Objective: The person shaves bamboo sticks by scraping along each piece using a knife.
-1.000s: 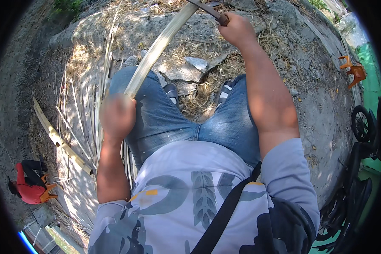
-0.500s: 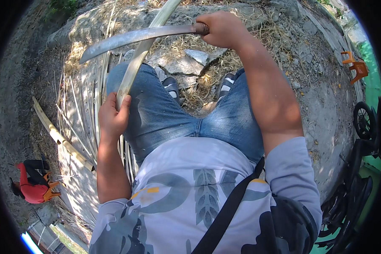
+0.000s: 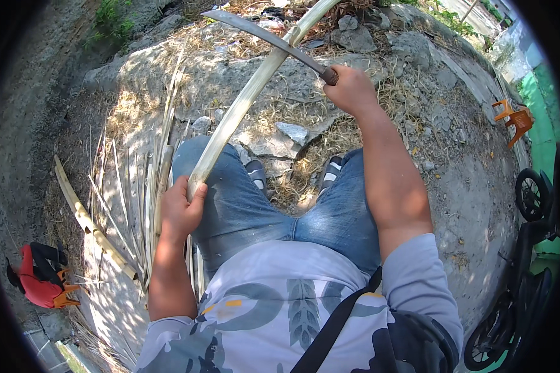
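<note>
My left hand (image 3: 182, 208) is closed round the lower end of a long split bamboo strip (image 3: 236, 112), its thumb lying on the pale face. The strip slants over my left thigh, away and to the right, past the top of the view. In my right hand (image 3: 353, 92) is the dark handle of a machete (image 3: 255, 31), its curved blade pointing far left. The blade crosses the strip near its far part, touching it close to a raised bit at a node. Whether the edge is sunk into the bamboo I cannot tell.
Beside my left leg lie several thin bamboo strips (image 3: 152, 205). Further left is a split bamboo length (image 3: 84, 214), near a person in red (image 3: 38, 276) on an orange chair. Stones (image 3: 292, 132) and shavings litter the ground ahead. An orange chair (image 3: 513, 119) and a motorcycle (image 3: 516, 273) stand right.
The machete has moved away from me along the strip, its tip swinging farther up. The strip leans more to the right. My view has shifted, showing more ground ahead.
</note>
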Motion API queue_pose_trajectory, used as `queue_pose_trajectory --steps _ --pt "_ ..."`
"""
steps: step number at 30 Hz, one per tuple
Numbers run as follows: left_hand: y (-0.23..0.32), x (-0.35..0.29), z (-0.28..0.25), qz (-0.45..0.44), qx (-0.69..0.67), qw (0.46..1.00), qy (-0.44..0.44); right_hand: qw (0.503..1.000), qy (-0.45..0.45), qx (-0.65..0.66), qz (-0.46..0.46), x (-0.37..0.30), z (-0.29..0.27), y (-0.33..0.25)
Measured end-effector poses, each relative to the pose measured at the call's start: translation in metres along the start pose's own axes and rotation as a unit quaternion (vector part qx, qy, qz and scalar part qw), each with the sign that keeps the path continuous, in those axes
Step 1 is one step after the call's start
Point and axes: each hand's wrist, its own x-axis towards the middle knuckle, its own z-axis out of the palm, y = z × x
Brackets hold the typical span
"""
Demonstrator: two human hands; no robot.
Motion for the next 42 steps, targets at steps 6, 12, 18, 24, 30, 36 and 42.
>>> queue_pose_trajectory --steps 6,12,18,24,30,36,42 --pt "0.005 -0.003 0.002 0.011 0.008 1.0 0.019 0.995 -0.016 0.079 -0.052 0.003 -0.008 0.009" --pt "0.008 0.0 0.004 0.002 -0.036 0.999 0.025 0.992 -0.037 0.089 -0.082 -0.005 -0.013 0.005" --pt "0.001 0.001 0.005 -0.034 -0.06 0.997 0.029 0.976 -0.041 -0.041 -0.209 -0.015 -0.006 -0.021" --pt "0.01 0.001 0.005 -0.033 -0.002 0.999 0.022 0.999 0.028 -0.026 -0.012 -0.003 -0.018 -0.005" --pt "0.01 0.004 0.002 -0.032 0.022 0.999 0.007 0.995 0.074 -0.035 -0.056 -0.01 -0.011 -0.006" --pt "0.011 0.003 0.002 -0.016 0.032 0.999 0.029 0.942 -0.004 -0.058 -0.331 -0.02 0.006 -0.036" --pt "0.019 -0.025 -0.028 -0.048 0.085 0.995 -0.031 0.987 0.07 -0.041 -0.138 -0.004 0.001 -0.006"
